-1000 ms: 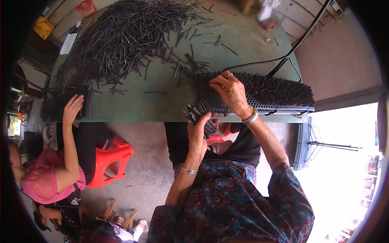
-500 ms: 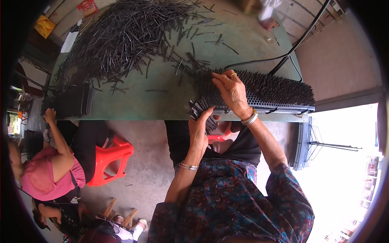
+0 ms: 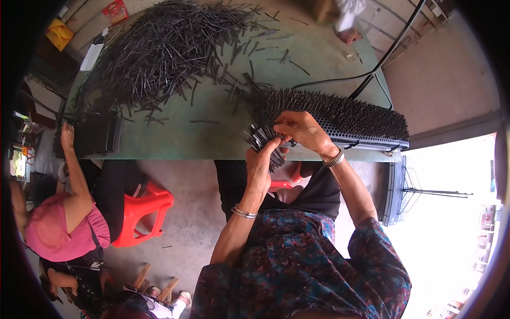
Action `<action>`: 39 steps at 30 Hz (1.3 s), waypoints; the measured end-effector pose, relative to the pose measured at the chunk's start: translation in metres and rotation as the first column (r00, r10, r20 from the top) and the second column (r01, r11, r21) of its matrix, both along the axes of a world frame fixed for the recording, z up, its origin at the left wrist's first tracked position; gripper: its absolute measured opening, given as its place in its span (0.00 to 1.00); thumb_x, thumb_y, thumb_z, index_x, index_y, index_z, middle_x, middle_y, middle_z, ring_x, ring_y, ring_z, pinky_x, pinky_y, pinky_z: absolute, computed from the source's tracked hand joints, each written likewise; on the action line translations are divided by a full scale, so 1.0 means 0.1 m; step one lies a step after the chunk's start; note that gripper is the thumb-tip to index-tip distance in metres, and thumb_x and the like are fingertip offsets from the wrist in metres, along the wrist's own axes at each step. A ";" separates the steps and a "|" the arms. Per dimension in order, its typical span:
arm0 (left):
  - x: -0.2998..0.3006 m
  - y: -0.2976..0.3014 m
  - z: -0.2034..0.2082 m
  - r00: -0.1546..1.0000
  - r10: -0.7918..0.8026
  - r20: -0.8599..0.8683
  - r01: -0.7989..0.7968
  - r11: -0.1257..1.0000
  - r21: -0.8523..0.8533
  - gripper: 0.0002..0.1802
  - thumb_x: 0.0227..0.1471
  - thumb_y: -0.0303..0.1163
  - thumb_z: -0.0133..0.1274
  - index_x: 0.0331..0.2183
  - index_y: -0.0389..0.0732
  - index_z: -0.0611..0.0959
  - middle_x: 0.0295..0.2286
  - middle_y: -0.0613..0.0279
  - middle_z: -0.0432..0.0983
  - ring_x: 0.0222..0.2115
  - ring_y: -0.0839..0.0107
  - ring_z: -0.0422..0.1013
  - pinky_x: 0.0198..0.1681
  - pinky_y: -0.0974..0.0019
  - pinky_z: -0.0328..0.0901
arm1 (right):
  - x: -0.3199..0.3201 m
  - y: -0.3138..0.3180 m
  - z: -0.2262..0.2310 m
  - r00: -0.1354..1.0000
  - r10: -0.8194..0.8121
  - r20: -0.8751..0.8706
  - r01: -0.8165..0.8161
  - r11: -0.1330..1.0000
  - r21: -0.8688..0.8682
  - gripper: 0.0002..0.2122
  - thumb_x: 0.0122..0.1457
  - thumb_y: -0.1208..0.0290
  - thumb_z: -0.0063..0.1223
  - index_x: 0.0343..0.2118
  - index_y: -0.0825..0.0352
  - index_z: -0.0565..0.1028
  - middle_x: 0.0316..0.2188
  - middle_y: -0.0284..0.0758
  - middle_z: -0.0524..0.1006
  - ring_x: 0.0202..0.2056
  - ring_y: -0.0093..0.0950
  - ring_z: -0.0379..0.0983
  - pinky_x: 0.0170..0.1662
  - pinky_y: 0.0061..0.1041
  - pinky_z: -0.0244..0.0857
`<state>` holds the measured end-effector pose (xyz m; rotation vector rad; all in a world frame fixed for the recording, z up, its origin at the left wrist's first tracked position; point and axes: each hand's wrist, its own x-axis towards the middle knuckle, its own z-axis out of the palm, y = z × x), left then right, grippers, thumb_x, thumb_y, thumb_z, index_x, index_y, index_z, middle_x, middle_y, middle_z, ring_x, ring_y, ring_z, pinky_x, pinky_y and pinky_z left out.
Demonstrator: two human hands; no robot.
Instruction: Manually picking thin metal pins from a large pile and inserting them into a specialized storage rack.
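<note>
My left hand [image 3: 259, 162] is closed round a bundle of thin black strips [image 3: 259, 137], whose ends fan out above the thumb at the table's front edge. My right hand [image 3: 305, 133] is right beside the bundle, fingers pinched together; whatever is between them is too small to make out. Just beyond it lies a long perforated black rack [image 3: 340, 125], with many short black strips [image 3: 345, 106] standing upright in its holes. A large heap of loose black strips [image 3: 164, 53] covers the back left of the green table [image 3: 175, 135].
A black cable and stand [image 3: 364, 85] rise behind the rack. On the left, a person in pink [image 3: 64, 226] works at another dark rack [image 3: 95, 133], near a red plastic stool [image 3: 143, 215]. Wire racks [image 3: 396, 191] stand right of the table. Scattered strips lie mid-table.
My right hand has come down from the top of the rack to the bundle in my left hand. The co-worker's hand on the left has moved up along the dark rack.
</note>
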<state>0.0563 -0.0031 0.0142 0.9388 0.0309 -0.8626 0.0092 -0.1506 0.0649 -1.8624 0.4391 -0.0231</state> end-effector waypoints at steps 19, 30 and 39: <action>-0.05 -0.03 0.14 0.994 -0.056 -0.095 0.062 0.997 0.055 0.14 0.47 0.31 0.61 0.36 0.34 0.82 0.26 0.57 0.80 0.23 0.68 0.78 0.24 0.69 0.71 | -0.13 -0.17 0.07 0.999 -0.018 0.040 0.006 0.956 0.293 0.07 0.60 0.75 0.55 0.37 0.73 0.75 0.27 0.29 0.77 0.29 0.15 0.72 0.34 0.17 0.68; -0.09 -0.05 0.12 0.997 -0.041 -0.060 0.043 0.998 0.047 0.14 0.48 0.30 0.60 0.38 0.33 0.81 0.28 0.58 0.80 0.26 0.70 0.78 0.29 0.70 0.72 | -0.16 -0.17 0.11 0.999 0.020 0.040 -0.034 0.923 0.383 0.05 0.61 0.79 0.50 0.37 0.76 0.72 0.24 0.37 0.77 0.24 0.25 0.77 0.33 0.21 0.70; -0.08 -0.02 0.09 0.995 -0.055 -0.088 0.057 0.998 0.024 0.15 0.48 0.29 0.60 0.38 0.31 0.81 0.30 0.56 0.81 0.26 0.68 0.78 0.30 0.69 0.73 | -0.17 -0.20 0.04 0.999 0.015 0.038 -0.026 0.942 0.335 0.05 0.61 0.79 0.50 0.37 0.76 0.73 0.24 0.36 0.77 0.27 0.22 0.77 0.34 0.20 0.69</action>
